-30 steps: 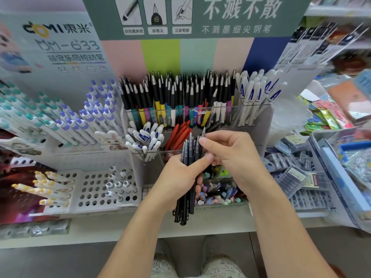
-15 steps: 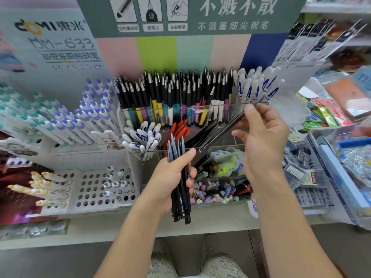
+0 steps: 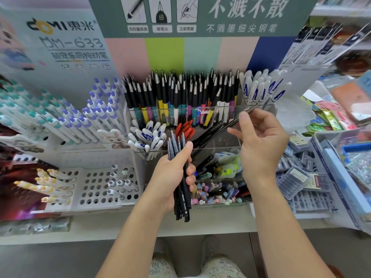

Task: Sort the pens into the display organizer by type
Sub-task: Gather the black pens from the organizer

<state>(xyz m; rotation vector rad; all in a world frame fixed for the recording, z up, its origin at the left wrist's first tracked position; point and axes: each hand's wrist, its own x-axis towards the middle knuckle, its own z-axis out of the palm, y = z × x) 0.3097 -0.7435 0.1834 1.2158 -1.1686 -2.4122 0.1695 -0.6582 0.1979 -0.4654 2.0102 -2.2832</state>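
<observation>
the left hand is gripping an upright bundle of dark pens in front of the clear display organizer. the right hand is pinching a single black pen, slanting it down into a middle compartment beside red pens. the pens are looking light, stiff and smooth, so holding mid-barrel is seeming safest. white pens and the clear front walls are crowding the way in.

Our two forearms come up from the bottom of the frame bare, with no sleeves, watch or rings on the left hand or right hand. At the bottom centre we wear pale patterned shorts.
</observation>
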